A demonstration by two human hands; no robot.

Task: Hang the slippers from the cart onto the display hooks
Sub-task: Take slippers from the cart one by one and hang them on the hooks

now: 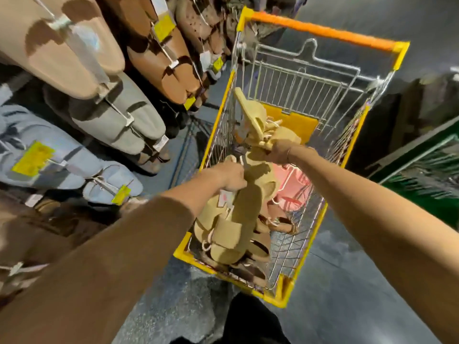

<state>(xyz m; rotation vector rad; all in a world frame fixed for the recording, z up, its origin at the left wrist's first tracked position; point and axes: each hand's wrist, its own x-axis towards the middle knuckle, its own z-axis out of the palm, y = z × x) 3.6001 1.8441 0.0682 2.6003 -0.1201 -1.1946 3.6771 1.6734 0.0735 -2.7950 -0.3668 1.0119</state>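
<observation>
Both hands lift bunches of tan slippers out of the yellow-framed wire shopping cart [320,227].

The left hand [229,176] is curled around the top of a bunch of tan foam slippers [238,219] whose long axis hangs straight down into the cart's near end; the right hand [279,151] grips a second tan bunch [258,120] that sticks up and away toward the cart's far end, by its left wall. Deeper in the cart lie a pink pair [295,180] against the right wall and dark brown slippers [258,247] at the near edge. The display hooks [119,110], already carrying beige, grey, pale blue and brown slippers, stand to the left of the cart, so the left hand is the nearer and its bunch would likely swing leftward and upward first.
</observation>
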